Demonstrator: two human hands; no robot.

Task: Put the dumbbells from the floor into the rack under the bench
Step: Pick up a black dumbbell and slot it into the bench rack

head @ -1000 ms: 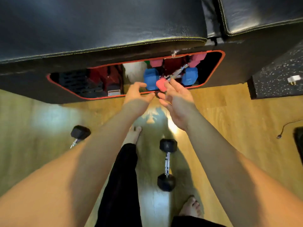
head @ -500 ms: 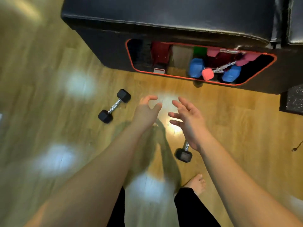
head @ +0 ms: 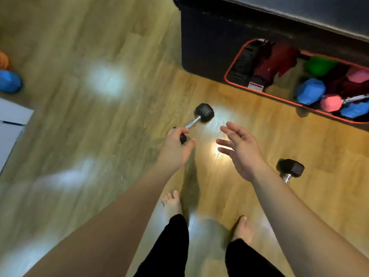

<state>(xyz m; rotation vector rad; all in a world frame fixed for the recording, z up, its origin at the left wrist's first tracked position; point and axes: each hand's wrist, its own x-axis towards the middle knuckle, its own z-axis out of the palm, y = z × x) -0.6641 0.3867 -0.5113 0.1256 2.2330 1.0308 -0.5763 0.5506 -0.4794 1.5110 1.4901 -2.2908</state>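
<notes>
A black hex dumbbell (head: pixel 203 113) lies on the wooden floor, its chrome handle pointing toward me. My left hand (head: pixel 175 146) is over its near head, with fingers and thumb curled round that end. My right hand (head: pixel 240 150) hovers beside it, fingers spread and holding nothing. A second black dumbbell (head: pixel 290 168) lies to the right, half hidden behind my right forearm. The black bench (head: pixel 209 37) stands at the upper right. Its red-rimmed rack opening (head: pixel 229 66) holds blue, pink and green dumbbells (head: pixel 310 90).
My bare feet (head: pixel 171 204) stand on the floor just below the hands. A blue object (head: pixel 9 80) and an orange one sit at the far left edge, above a white panel (head: pixel 12 120). Bright light patches glare on the floor.
My view swung left, away from the rack. Both hands drew back from the opening and dropped toward the floor. My left hand reached the left dumbbell's near end.
</notes>
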